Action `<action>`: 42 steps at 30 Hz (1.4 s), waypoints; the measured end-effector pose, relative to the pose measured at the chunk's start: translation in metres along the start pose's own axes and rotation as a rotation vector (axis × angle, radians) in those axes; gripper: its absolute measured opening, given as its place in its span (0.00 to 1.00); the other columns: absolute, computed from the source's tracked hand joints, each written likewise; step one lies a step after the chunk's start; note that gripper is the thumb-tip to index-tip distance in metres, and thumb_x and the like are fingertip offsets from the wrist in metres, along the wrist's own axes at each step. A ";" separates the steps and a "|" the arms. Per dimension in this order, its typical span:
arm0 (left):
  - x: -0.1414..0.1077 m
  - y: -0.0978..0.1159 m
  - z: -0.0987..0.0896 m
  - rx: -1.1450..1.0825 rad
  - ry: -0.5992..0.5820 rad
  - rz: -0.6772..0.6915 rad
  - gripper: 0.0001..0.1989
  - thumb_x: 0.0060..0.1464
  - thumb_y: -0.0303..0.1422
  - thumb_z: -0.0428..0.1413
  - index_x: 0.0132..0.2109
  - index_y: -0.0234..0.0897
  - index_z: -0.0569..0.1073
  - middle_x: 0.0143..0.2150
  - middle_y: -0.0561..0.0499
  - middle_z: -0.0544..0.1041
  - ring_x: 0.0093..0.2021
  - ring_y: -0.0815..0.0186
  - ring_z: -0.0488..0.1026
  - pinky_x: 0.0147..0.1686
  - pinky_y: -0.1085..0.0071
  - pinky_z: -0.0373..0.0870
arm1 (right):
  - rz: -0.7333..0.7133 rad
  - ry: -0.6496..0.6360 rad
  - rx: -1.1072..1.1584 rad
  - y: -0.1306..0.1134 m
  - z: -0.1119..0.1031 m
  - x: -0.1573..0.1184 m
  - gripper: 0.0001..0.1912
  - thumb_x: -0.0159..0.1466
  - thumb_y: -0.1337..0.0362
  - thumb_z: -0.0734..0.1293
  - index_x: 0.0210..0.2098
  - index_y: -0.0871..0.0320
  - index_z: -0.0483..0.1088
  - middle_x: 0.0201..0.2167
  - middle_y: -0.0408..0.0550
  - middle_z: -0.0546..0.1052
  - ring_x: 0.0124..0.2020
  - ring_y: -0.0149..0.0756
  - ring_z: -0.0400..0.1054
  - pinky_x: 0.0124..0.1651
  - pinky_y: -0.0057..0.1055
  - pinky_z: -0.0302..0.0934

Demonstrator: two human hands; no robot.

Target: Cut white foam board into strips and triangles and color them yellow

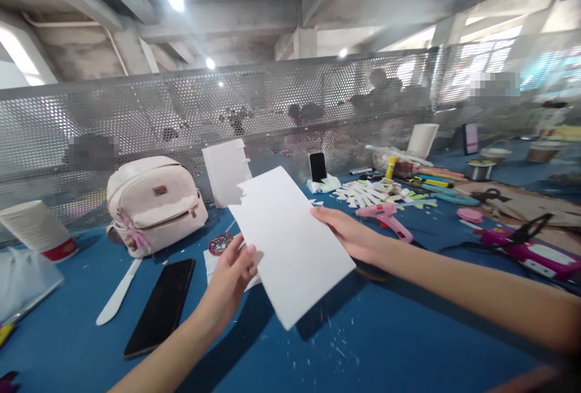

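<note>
A white board [290, 241], probably foam board or thick card, is held tilted above the blue table. Its upper left corner has a notched, stepped cut. My right hand [347, 229] grips its right edge, thumb on the face and fingers hidden behind. At the left edge, my left hand [236, 266] has curled fingers, with the thumb and fingertips against the board. Behind it, a similar white panel [226, 172] with notches stands against the perforated screen. A red-rimmed round dish [221, 244] of small items sits beyond my left hand, near a white scrap partly covered by that hand.
Left lie a pale backpack [157, 205], black phone [161, 308], white plastic knife [120, 293] and stacked paper cups [39, 229]. Right are a pink glue gun [385, 218], white strips [363, 192], pliers [449, 193] and a magenta tool [531, 250]. A perforated metal screen [267, 96] closes the back.
</note>
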State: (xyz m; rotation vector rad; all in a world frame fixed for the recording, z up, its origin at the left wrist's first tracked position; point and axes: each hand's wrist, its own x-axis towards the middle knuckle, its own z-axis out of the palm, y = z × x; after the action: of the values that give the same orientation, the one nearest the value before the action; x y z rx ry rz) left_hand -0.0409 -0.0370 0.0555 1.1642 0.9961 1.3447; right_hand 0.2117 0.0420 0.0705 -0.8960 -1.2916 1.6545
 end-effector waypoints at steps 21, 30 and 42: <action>-0.035 0.015 -0.028 0.154 -0.282 -0.375 0.40 0.54 0.44 0.68 0.68 0.39 0.63 0.48 0.40 0.83 0.41 0.50 0.83 0.41 0.61 0.77 | -0.263 -0.072 -1.382 0.014 -0.110 -0.073 0.17 0.70 0.55 0.60 0.56 0.49 0.69 0.57 0.50 0.73 0.57 0.50 0.68 0.57 0.44 0.63; -0.032 0.003 -0.036 0.316 -0.313 -0.385 0.37 0.52 0.47 0.67 0.63 0.37 0.67 0.44 0.44 0.83 0.44 0.53 0.82 0.45 0.63 0.74 | -0.324 0.008 -1.553 0.018 -0.104 -0.040 0.16 0.69 0.61 0.59 0.53 0.56 0.68 0.54 0.56 0.74 0.56 0.51 0.69 0.56 0.45 0.64; -0.027 -0.006 -0.025 0.300 -0.325 -0.369 0.31 0.54 0.44 0.66 0.61 0.41 0.71 0.49 0.43 0.81 0.45 0.55 0.80 0.45 0.64 0.74 | -0.328 0.009 -1.692 0.021 -0.096 -0.025 0.13 0.67 0.66 0.62 0.50 0.56 0.69 0.49 0.55 0.75 0.50 0.49 0.71 0.46 0.39 0.67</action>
State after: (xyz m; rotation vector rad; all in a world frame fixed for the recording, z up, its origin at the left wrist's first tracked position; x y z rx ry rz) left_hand -0.0645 -0.0623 0.0418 1.2942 1.1292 0.7042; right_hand 0.3041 0.0536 0.0304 -1.3910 -2.5857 -0.0468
